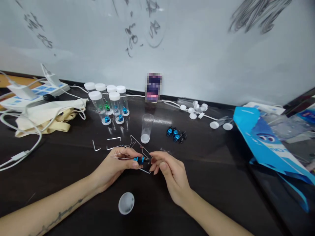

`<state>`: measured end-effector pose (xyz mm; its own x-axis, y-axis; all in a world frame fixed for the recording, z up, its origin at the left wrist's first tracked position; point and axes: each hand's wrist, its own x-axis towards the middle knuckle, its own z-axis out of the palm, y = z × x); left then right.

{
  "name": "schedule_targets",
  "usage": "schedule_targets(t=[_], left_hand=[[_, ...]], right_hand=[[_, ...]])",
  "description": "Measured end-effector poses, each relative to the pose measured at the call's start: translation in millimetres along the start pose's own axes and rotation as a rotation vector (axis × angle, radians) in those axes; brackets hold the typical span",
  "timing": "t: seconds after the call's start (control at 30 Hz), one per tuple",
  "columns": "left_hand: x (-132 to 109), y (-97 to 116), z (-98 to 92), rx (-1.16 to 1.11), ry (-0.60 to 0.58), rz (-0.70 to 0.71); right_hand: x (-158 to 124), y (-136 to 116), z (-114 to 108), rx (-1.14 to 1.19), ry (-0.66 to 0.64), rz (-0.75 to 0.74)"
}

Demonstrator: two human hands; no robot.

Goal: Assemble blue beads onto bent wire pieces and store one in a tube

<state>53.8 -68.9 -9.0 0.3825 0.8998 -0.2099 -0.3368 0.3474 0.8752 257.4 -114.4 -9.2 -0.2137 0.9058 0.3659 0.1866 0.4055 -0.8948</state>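
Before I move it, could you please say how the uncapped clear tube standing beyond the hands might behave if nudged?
The tube would probably tip easily, being tall on a narrow white base. It's likely light: no contents show through its wall. Toppled, its round body might roll.

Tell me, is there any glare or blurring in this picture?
Head view: pale glare shows on the glossy dark table beside the white-based clear plastic tube; head view: coarse square blocks obscure the upright, rectangular phone-like object.
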Motion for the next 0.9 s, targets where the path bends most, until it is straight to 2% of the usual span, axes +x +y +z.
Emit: schedule_targets(t=[0.23,0.53,0.9], left_hand=[[0.2,-3.4,-4.2,0.004,-0.006,-0.012],[-0.6,-1.1,-1.9,-0.002,-0.035,-0.034],[1.9,-5.2,-6.8,0.033,-0.075,-0.031]], right_hand=[[0.3,1.5,-0.1,0.003,-0.016,-0.035],[0.3,2.8,0.1,0.037,-0.017,0.018],[-1.8,4.5,-0.6,0.057,-0.032,-0.033]])
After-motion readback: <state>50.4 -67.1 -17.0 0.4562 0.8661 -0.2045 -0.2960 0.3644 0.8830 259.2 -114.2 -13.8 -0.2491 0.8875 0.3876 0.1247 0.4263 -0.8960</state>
